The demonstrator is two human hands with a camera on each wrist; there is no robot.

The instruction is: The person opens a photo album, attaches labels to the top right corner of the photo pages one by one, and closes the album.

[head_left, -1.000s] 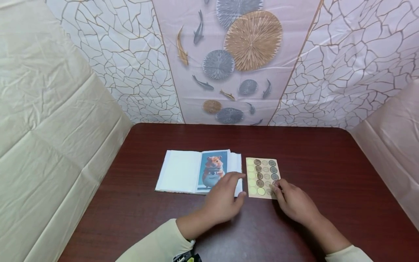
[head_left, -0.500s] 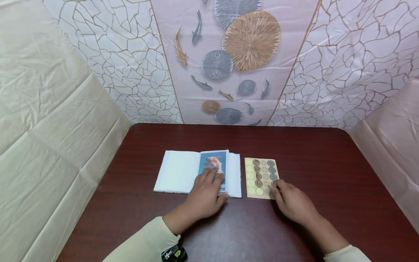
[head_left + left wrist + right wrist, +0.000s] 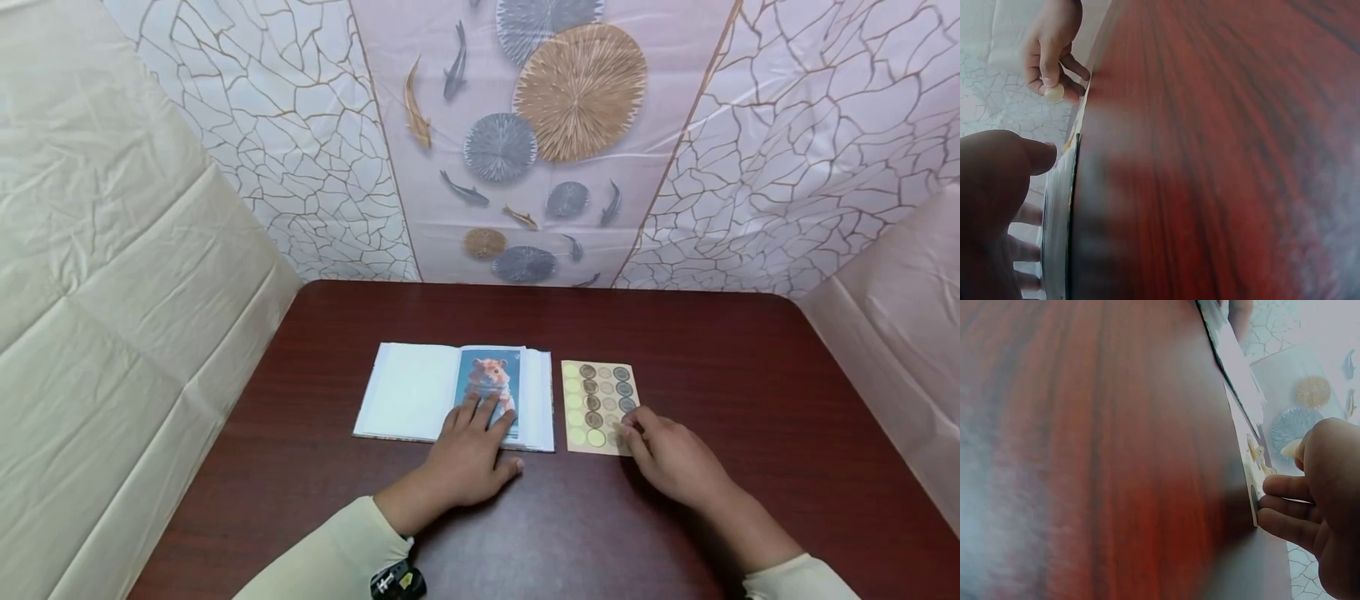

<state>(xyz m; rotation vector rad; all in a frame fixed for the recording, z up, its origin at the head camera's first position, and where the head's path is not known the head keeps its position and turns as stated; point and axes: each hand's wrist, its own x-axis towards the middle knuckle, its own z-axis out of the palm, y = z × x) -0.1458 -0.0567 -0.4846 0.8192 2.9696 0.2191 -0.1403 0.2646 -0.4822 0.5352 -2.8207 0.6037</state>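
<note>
An open book (image 3: 412,392) with blank white pages lies on the table. On its right-hand page is a blue picture (image 3: 489,375) of a hamster. My left hand (image 3: 467,467) rests on the lower part of that picture, fingers spread and straight, covering some of it. Right of the book lies a sheet of round stickers (image 3: 583,408). At its lower right corner is my right hand (image 3: 678,462). A small pale round sticker (image 3: 1054,93) is pinched between its thumb and forefinger. The other fingers reach down to the sheet's edge in the right wrist view.
Both things lie on a dark red wooden table (image 3: 675,342). Behind it hangs a patterned cloth (image 3: 525,183) with fish and discs, and a cream cloth (image 3: 150,292) slopes along the left side.
My left hand has moved left from the book's right edge and come down flat on the hamster picture. The right hand stays at the sticker sheet's corner.
</note>
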